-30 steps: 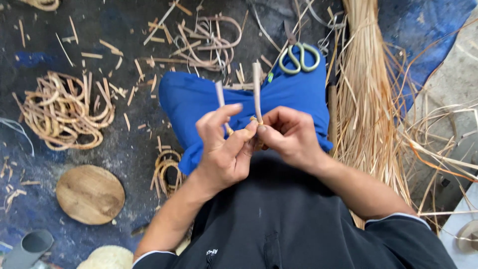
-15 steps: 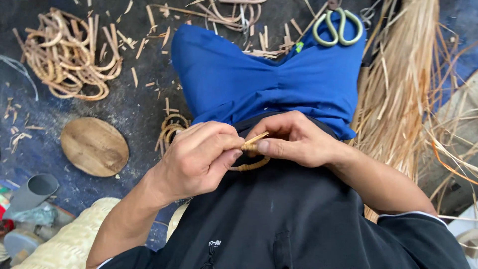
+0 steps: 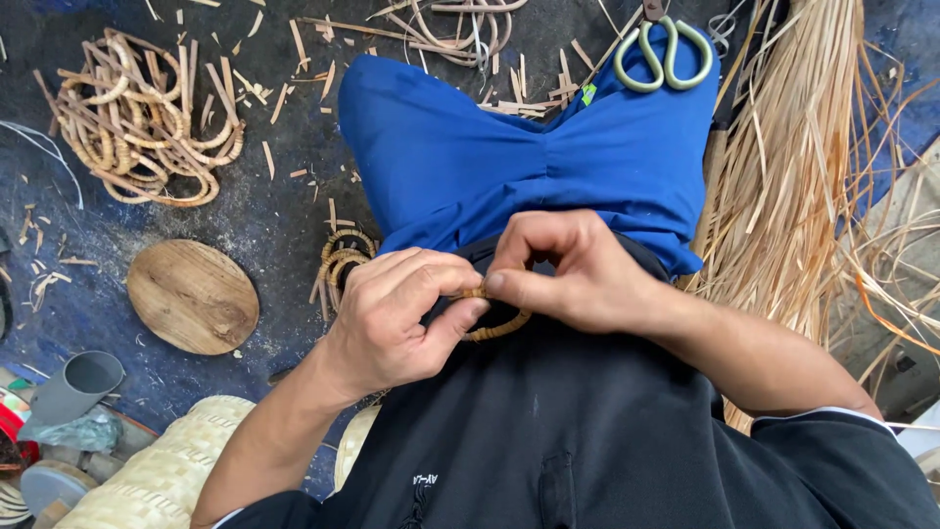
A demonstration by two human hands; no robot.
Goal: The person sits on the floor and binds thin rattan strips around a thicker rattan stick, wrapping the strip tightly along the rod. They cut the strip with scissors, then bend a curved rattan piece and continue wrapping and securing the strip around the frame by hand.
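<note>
1. The blue cloth (image 3: 529, 167) over the lap fills the middle of my view from the head camera. A second ago the view sat further back and two straight cane ends stood up from the hands over this cloth; now no ends stick up, and the cane lies bent round into a loop low against the dark shirt.

2. To the right, a big sheaf of pale split cane strips (image 3: 783, 176) fans down beside the cloth, touching its right edge.

3. Upper left on the dark ground lies a heap of finished cane rings (image 3: 137, 127), well apart from the hands. Below it is a flat oval wooden base (image 3: 193, 296).

4. The left hand (image 3: 397, 323) is closed, thumb and forefinger pinching the left side of the small cane ring (image 3: 494, 318). By my judgement the bend is made and the join is being held.

5. The right hand (image 3: 578, 279) is also closed, fingertips pressed on the ring's top where it meets the left thumb. The ring sits between both hands, just below the cloth's near edge.

6. Green-handled scissors (image 3: 664, 57) rest on the cloth's top right corner, untouched.

7. A few more cane rings (image 3: 343, 257) lie stacked on the ground just left of the left hand.

8. A small green tag (image 3: 587, 94) sits on the cloth near the scissors. I see no packages or signs; the lower left corner holds a grey cup (image 3: 78, 382).
</note>
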